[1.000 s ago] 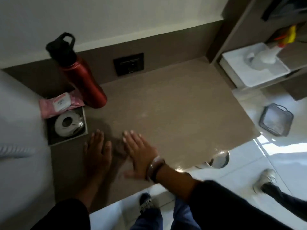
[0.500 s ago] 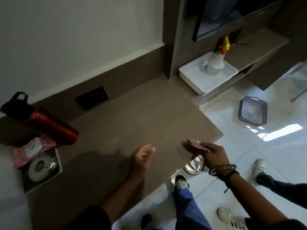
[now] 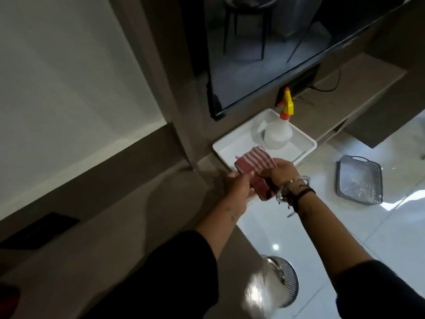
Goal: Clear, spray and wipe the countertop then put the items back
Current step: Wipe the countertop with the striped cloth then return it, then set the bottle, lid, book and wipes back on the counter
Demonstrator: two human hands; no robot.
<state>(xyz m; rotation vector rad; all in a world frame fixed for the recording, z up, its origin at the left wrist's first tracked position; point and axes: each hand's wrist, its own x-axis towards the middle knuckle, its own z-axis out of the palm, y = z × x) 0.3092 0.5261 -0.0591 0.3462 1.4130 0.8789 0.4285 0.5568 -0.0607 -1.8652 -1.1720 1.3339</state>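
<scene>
Fingers (image 3: pixel 266 172) of both hands pinch the striped cloth (image 3: pixel 255 162) between them.

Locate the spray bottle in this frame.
Head view, right of centre: the spray bottle stands upright in the white tray below the TV, just beyond the striped cloth.

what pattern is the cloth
Red and white stripes on the cloth, seen in the head view.

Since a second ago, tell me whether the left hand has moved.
Yes. The left hand has left the countertop near its left end and gone right, to the edge by the white tray, where it grips the striped cloth.
</scene>
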